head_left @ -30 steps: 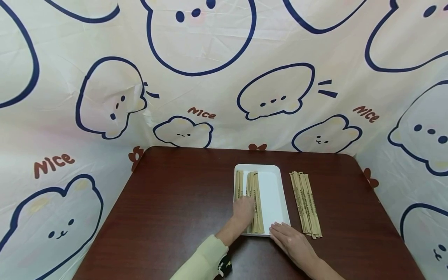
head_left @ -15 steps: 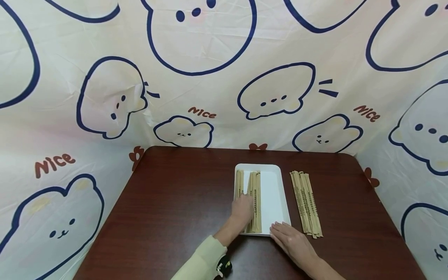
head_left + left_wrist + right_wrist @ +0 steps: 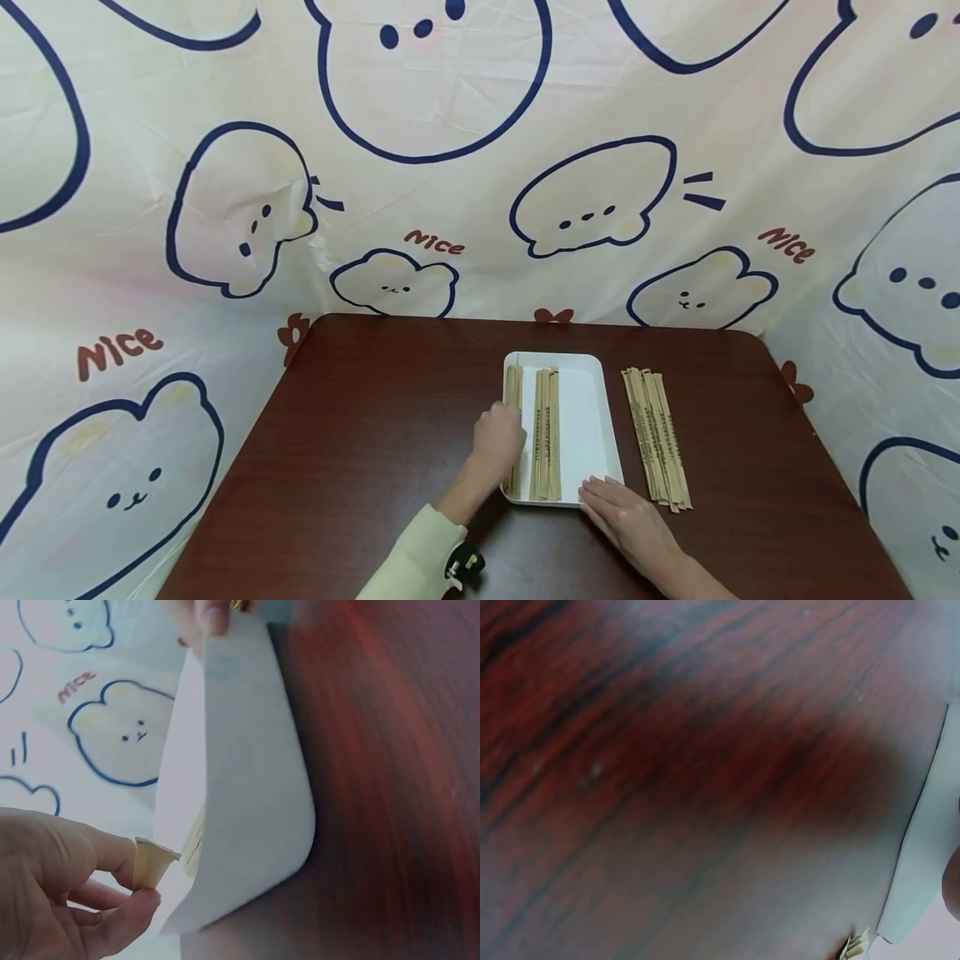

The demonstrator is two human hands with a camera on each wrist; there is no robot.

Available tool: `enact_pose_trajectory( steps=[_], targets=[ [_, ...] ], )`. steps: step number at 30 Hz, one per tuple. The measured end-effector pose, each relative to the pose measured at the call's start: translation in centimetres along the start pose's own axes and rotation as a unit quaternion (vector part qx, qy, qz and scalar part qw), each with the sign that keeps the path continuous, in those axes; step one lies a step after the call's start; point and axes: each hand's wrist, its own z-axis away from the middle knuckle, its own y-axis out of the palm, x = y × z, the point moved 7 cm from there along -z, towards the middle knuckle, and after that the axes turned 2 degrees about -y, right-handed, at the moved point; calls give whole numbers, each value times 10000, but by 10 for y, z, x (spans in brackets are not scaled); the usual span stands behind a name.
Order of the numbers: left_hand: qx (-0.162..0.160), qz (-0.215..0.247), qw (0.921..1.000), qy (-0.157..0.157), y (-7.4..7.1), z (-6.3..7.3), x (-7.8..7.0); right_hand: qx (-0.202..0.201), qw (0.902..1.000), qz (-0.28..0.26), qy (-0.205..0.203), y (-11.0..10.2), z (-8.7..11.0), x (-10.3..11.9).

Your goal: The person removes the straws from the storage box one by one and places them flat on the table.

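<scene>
The left hand [image 3: 498, 437] pinches one brown paper-sleeved chopstick pair [image 3: 513, 433] at the left wall of the white rectangular plastic tray [image 3: 592, 433], lining it up. The right hand [image 3: 626, 521], fingers flat and relaxed, steadies the tray's near corner on the dark wooden counter [image 3: 375, 433].

A makeshift recording booth: a dark wooden table [image 3: 375, 433] enclosed on three sides by cartoon-bear cloth [image 3: 450, 167].

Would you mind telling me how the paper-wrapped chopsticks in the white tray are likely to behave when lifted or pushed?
The wrapped chopsticks look thin and long, so probably light and fairly stiff. Lying flat in the white tray, they seem apt to slide rather than roll. The left hand pinches one by its paper end, which may crumple.
</scene>
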Motion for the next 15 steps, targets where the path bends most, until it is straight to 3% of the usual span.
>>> enact_pose_trajectory(
  steps=[6,15],
  targets=[
    [-74,229,9994,-263,-12,1,22,83,10000,5,43,1,1,0],
    [-75,110,9987,-489,-4,-1,60,259,9995,-35,168,3,2,-1]
  ],
)
